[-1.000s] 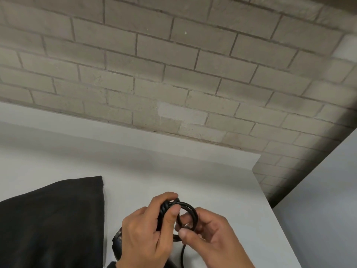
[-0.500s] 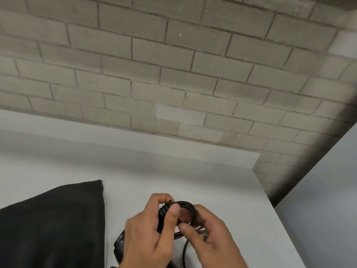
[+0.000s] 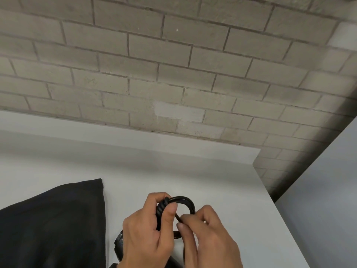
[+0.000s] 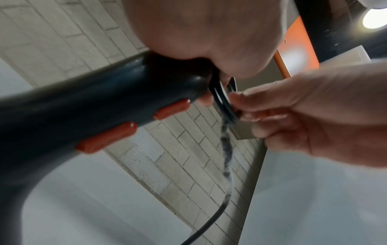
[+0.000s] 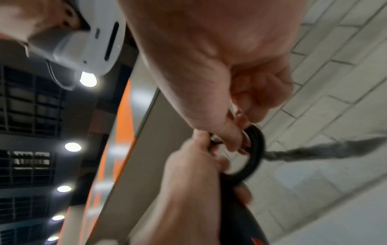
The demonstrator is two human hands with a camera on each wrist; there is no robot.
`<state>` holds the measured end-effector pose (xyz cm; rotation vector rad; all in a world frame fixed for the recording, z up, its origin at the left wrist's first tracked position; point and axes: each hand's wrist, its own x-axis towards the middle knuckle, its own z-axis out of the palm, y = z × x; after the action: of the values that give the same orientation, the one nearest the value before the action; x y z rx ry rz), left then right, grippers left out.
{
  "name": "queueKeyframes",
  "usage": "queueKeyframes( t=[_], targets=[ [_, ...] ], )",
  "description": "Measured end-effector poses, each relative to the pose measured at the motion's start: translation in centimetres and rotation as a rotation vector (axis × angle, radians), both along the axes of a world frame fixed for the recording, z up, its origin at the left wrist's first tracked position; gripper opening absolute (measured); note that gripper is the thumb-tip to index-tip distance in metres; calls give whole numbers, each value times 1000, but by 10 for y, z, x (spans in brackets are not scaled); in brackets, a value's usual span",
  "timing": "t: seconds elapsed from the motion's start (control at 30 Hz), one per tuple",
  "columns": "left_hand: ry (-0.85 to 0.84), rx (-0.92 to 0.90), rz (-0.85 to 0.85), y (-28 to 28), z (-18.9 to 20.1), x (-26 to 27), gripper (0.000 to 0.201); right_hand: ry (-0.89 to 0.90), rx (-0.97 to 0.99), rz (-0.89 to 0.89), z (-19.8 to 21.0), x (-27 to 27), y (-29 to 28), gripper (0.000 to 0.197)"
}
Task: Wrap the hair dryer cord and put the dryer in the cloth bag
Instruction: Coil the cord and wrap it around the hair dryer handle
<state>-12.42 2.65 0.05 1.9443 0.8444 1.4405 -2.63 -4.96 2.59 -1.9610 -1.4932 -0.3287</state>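
My left hand (image 3: 152, 229) grips the black hair dryer (image 4: 69, 107) by the end of its handle, where the black cord (image 3: 185, 202) is looped into a small coil. The dryer's two orange switches (image 4: 106, 137) show in the left wrist view. My right hand (image 3: 204, 235) pinches a strand of the cord against the coil, just right of the left thumb. Loose cord (image 4: 217, 213) trails down from the coil, blurred. The black cloth bag (image 3: 52, 225) lies flat on the white table (image 3: 222, 180), left of both hands. Most of the dryer's body is hidden under my hands.
A grey brick wall (image 3: 173, 64) stands behind the table. The table's right edge (image 3: 278, 213) runs close to my right hand, with a drop beyond it. A grey panel (image 3: 328, 200) rises on the far right.
The right hand has drawn the cord loop in closer to the left thumb, so the coil looks tighter and smaller. Both hands stay in the same place above the table.
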Motion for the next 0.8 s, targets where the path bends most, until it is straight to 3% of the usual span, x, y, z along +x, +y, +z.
queueKeyframes(
  t=[0.1, 0.27, 0.37, 0.43, 0.67, 0.77, 0.8],
  targets=[
    [39, 63, 39, 1, 5, 0, 33, -24, -50, -25, 17, -3, -5, 20],
    [96, 134, 66, 0, 10, 0, 34, -81, 26, -22, 21, -10, -3, 26],
    [99, 152, 98, -2, 10, 2, 36, -124, 105, -66, 17, -17, 0, 60],
    [86, 148, 133, -3, 10, 3, 38, -127, 119, -73, 16, -21, -1, 72],
    [84, 128, 160, -4, 9, 4, 37, 45, 109, 174, 4, -7, -5, 36],
    [71, 115, 133, -3, 8, 5, 36, 119, 36, 179, 4, 3, -10, 9],
    [67, 104, 122, -3, 8, 5, 35, 199, -17, 175, 7, 6, -11, 8]
  ],
)
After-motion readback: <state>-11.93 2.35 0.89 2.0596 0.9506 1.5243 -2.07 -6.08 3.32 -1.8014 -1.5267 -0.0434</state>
